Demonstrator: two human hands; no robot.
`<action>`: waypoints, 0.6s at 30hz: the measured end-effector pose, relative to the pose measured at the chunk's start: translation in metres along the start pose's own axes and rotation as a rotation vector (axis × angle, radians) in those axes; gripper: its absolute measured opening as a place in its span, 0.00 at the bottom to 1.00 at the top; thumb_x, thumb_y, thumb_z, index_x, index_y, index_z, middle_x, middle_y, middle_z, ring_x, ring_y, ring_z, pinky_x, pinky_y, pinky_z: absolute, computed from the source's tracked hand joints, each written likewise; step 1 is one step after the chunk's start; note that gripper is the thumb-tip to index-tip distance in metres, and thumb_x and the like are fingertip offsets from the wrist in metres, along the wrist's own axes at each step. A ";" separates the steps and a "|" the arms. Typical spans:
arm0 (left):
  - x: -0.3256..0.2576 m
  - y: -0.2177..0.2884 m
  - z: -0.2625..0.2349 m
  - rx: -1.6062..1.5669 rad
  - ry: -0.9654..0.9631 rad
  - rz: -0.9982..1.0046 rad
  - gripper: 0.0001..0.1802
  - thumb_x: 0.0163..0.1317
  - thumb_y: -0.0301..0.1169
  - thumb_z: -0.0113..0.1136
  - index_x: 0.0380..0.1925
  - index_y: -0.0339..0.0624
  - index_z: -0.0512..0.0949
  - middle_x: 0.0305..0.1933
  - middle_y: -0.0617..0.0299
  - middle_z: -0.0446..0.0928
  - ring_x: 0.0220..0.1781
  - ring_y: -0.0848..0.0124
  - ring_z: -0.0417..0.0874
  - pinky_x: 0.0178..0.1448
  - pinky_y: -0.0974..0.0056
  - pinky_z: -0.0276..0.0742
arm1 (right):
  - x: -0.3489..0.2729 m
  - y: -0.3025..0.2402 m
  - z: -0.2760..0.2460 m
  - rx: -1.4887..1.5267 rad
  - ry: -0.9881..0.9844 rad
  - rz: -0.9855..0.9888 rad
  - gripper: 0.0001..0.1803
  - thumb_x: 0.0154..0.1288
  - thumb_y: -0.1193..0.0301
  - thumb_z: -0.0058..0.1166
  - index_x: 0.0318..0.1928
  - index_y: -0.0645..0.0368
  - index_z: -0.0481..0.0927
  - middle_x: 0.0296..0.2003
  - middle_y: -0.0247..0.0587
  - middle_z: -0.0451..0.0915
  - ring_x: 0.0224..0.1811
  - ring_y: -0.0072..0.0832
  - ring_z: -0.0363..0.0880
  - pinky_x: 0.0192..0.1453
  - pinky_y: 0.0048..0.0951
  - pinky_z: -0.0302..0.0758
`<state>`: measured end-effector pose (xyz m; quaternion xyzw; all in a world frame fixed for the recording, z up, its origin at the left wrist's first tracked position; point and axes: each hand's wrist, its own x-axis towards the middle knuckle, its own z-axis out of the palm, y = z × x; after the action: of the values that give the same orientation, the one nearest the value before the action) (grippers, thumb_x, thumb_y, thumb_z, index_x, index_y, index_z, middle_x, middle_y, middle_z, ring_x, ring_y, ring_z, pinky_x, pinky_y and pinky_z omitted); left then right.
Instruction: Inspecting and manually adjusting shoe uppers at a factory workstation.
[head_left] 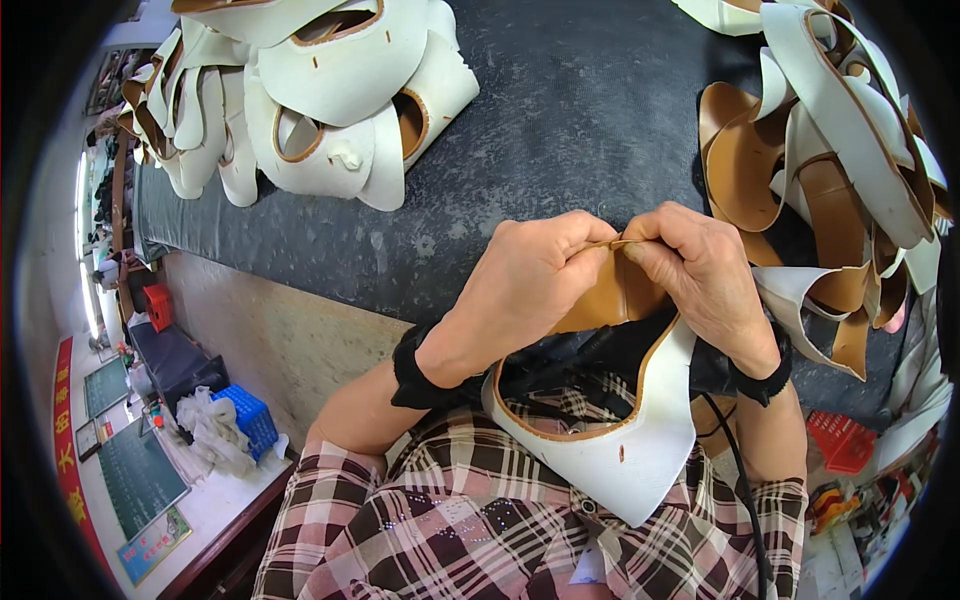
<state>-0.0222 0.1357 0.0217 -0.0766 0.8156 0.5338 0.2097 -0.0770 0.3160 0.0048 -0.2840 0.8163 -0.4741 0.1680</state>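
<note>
Between my two hands is a shoe upper (610,470), white outside with a tan lining, bent into a loop. My left hand (525,285) pinches its far edge between thumb and forefinger. Close beside it, my right hand (700,275) grips the same edge, the fingertips of both hands almost touching. The tan inner side faces me below the fingers. The white part hangs toward my lap, with a brown rim round its opening and a small brown slit. What exactly lies between the fingertips is too small to make out.
A worn black-topped table (570,120) spreads ahead. White uppers (340,80) are piled at its far left, and more white and tan uppers (850,130) at the right. A black cable (745,480) runs by my right arm. Baskets, blue (248,420) and red (842,440), stand lower down.
</note>
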 end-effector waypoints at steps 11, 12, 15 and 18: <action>0.002 0.002 0.008 0.002 0.046 0.000 0.10 0.63 0.26 0.56 0.43 0.36 0.78 0.31 0.62 0.82 0.33 0.83 0.79 0.36 0.75 0.74 | 0.001 0.000 -0.005 0.092 -0.026 0.045 0.04 0.57 0.78 0.53 0.30 0.67 0.77 0.25 0.46 0.76 0.25 0.38 0.76 0.30 0.32 0.72; 0.002 0.002 0.008 -0.004 0.051 -0.012 0.10 0.63 0.26 0.56 0.43 0.36 0.78 0.31 0.62 0.82 0.33 0.82 0.79 0.36 0.75 0.74 | 0.001 0.001 -0.005 0.096 -0.026 0.045 0.04 0.57 0.78 0.53 0.30 0.67 0.77 0.25 0.46 0.76 0.25 0.38 0.76 0.30 0.32 0.72; 0.002 0.002 0.009 -0.014 0.067 -0.016 0.09 0.63 0.26 0.56 0.41 0.36 0.79 0.30 0.62 0.82 0.32 0.83 0.79 0.35 0.75 0.74 | 0.000 0.002 -0.003 0.103 -0.005 0.036 0.04 0.57 0.77 0.53 0.30 0.66 0.77 0.24 0.46 0.76 0.25 0.37 0.76 0.30 0.32 0.72; 0.000 0.000 0.014 0.057 0.141 0.049 0.07 0.62 0.26 0.56 0.39 0.37 0.79 0.28 0.63 0.81 0.29 0.84 0.78 0.33 0.75 0.73 | 0.000 0.000 -0.001 0.089 0.019 0.008 0.04 0.57 0.77 0.54 0.30 0.66 0.77 0.25 0.46 0.77 0.24 0.38 0.76 0.30 0.32 0.72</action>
<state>-0.0191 0.1484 0.0172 -0.0882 0.8448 0.5086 0.1408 -0.0778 0.3172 0.0052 -0.2684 0.7971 -0.5121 0.1744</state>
